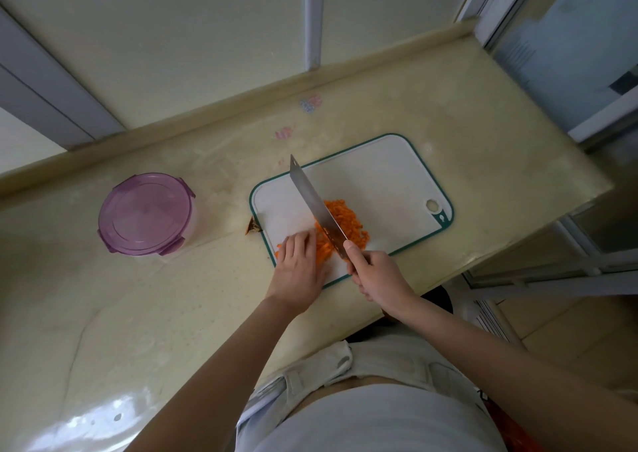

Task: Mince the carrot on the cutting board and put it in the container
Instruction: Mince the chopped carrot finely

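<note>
A white cutting board [379,175] with a green rim lies on the counter. A pile of minced carrot [347,220] sits on its near half. My right hand [376,275] grips the handle of a cleaver [312,203], whose blade stands on the board at the pile's left side. My left hand [298,268] rests with curled fingers on uncut carrot strips [322,253] just left of the blade. A round container [146,210] with a purple lid clipped on stands on the counter to the left of the board.
A carrot end scrap [253,227] lies on the beige counter [138,313] by the board's left edge. The counter's right edge drops off just past the board. A tiled wall and window frame run along the back.
</note>
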Action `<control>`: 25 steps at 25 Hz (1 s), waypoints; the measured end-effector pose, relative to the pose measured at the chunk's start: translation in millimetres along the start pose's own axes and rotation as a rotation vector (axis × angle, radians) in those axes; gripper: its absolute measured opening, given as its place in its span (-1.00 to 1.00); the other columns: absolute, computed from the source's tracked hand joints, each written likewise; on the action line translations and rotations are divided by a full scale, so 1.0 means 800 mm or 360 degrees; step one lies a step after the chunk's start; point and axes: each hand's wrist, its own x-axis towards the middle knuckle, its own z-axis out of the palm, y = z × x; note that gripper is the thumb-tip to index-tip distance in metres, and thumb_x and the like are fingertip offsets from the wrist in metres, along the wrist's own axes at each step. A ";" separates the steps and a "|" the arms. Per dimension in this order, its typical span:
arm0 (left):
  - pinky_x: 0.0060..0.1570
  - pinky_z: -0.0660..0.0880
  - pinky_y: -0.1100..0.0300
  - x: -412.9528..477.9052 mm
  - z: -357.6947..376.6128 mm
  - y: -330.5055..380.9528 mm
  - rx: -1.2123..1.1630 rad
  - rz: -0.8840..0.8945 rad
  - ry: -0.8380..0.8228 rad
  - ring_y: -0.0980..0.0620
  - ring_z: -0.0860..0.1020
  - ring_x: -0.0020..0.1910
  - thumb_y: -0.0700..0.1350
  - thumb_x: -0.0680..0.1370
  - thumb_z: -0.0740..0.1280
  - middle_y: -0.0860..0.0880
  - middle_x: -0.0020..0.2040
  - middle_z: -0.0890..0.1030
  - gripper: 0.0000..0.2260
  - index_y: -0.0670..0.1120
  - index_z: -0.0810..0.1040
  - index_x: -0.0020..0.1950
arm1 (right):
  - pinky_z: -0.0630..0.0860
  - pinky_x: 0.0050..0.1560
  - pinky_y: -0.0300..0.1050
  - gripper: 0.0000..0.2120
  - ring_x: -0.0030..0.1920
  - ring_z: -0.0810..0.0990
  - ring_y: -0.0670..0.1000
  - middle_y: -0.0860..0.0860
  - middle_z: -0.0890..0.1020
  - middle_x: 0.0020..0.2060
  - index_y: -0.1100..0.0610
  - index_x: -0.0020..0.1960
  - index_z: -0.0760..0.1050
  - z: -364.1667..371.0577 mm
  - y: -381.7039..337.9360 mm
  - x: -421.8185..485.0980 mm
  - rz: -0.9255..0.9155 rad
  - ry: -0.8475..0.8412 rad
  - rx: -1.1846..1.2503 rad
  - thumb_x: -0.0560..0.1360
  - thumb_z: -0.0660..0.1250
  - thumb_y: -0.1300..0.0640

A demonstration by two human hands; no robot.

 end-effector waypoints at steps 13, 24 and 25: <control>0.13 0.47 -0.01 0.001 0.031 0.006 0.0172 -0.0054 0.0333 -0.13 0.39 0.07 -0.32 0.29 0.45 -0.20 0.06 0.46 -0.45 -0.27 0.43 0.26 | 0.22 -0.52 -0.33 -0.51 -0.61 0.29 -0.15 -0.08 0.35 -0.59 0.12 -0.37 0.37 0.004 -0.001 -0.008 0.0006 -0.0007 -0.0091 0.61 0.06 -0.15; 0.01 0.54 -0.01 0.002 0.034 0.017 0.0028 -0.0158 0.0401 -0.19 0.52 -0.04 -0.37 0.31 0.41 -0.23 -0.04 0.51 -0.57 -0.31 0.49 0.17 | 0.25 -0.41 -0.20 -0.46 -0.55 0.29 -0.08 -0.02 0.34 -0.55 0.16 -0.42 0.30 0.013 -0.003 0.000 -0.0044 -0.0042 -0.0335 0.62 0.03 -0.13; 0.00 0.54 -0.01 0.002 0.034 0.018 0.0003 -0.0163 0.0400 -0.19 0.53 -0.04 -0.37 0.31 0.43 -0.23 -0.04 0.51 -0.57 -0.31 0.49 0.16 | 0.28 -0.39 -0.15 -0.46 -0.52 0.31 -0.05 0.00 0.35 -0.54 0.17 -0.41 0.30 0.015 -0.002 0.002 -0.0050 -0.0032 -0.0371 0.62 0.02 -0.14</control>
